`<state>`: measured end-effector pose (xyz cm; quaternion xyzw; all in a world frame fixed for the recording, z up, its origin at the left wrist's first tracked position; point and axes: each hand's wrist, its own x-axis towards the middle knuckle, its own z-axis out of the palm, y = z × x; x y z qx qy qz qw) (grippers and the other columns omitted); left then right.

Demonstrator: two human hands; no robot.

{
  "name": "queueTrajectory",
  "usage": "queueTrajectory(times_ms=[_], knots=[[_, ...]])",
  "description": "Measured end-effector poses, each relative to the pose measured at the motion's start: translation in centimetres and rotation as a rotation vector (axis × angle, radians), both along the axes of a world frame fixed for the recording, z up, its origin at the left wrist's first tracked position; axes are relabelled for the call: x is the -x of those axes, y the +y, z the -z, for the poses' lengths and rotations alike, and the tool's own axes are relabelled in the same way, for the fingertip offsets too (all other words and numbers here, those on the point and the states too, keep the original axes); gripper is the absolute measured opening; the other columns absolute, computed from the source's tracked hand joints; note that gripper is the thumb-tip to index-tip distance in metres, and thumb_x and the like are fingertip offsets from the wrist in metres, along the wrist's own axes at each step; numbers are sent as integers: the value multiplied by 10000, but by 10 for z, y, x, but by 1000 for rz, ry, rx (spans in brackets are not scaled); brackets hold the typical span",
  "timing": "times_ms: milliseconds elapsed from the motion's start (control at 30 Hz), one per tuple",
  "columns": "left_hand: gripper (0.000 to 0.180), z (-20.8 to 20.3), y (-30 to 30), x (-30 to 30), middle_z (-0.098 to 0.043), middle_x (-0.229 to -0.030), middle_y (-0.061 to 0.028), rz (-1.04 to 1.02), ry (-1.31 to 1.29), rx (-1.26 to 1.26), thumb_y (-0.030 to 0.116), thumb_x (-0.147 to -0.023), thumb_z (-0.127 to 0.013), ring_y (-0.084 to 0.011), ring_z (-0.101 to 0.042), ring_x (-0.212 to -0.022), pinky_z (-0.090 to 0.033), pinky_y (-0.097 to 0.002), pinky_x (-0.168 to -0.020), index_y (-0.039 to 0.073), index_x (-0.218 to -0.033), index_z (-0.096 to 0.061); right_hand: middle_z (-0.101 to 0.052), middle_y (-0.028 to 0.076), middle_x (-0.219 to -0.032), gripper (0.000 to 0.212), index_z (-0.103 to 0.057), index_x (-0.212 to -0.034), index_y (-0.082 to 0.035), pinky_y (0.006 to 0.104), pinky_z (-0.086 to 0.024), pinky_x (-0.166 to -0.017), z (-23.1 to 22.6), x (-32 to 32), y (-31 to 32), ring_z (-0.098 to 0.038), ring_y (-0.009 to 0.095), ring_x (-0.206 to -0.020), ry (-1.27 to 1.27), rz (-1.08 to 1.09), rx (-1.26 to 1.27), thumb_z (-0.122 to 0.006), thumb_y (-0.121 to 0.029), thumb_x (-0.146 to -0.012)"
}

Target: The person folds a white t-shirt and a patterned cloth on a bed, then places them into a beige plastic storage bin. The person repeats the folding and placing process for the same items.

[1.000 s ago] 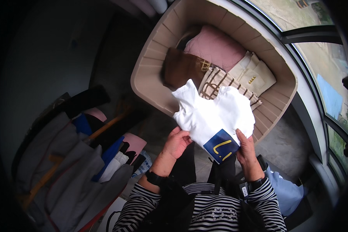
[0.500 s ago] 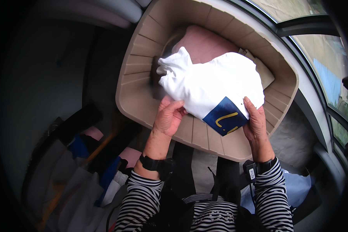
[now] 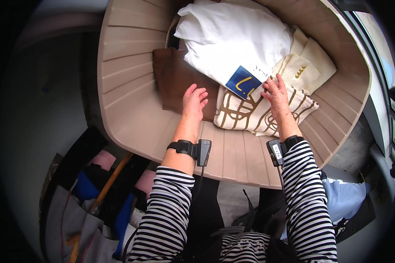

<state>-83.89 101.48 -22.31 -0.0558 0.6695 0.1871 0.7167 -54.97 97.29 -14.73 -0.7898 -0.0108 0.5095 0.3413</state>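
Observation:
A folded white garment (image 3: 235,39) with a dark blue patch (image 3: 243,82) lies in a large beige plastic tub (image 3: 131,70), on top of other folded clothes. My left hand (image 3: 194,101) hovers over a brown garment (image 3: 180,83) with fingers apart, holding nothing. My right hand (image 3: 276,94) rests flat on a cream cloth with a brown line pattern (image 3: 250,114), its fingertips at the edge of the white garment. A cream garment with gold buttons (image 3: 305,65) lies to the right. Both wrists wear black bands over striped sleeves.
Below the tub on the left, a heap of bags and clothes (image 3: 87,206) in grey, blue and pink lies on the floor. A light blue cloth (image 3: 344,199) sits at the lower right. A window frame (image 3: 382,87) runs along the right side.
The white garment went from my hands into the tub, onto the other clothes. Both hands have let go of it, and the view has moved closer over the tub.

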Motion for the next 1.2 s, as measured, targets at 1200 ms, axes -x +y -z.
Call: queueTrajectory(times_ms=[1200], knots=[[611,-89,103,36,-592,-1393,-61,-451,-580,-361,58,-910,-707,-237,-550,-1304,-449,-426,-1114,67,-1480,-486,-696,153,-1183,446,-553,-1317,40,383,-631,-920,-83,35,128,-737,259,-1038,385,141,-340,-684,52,-891]])
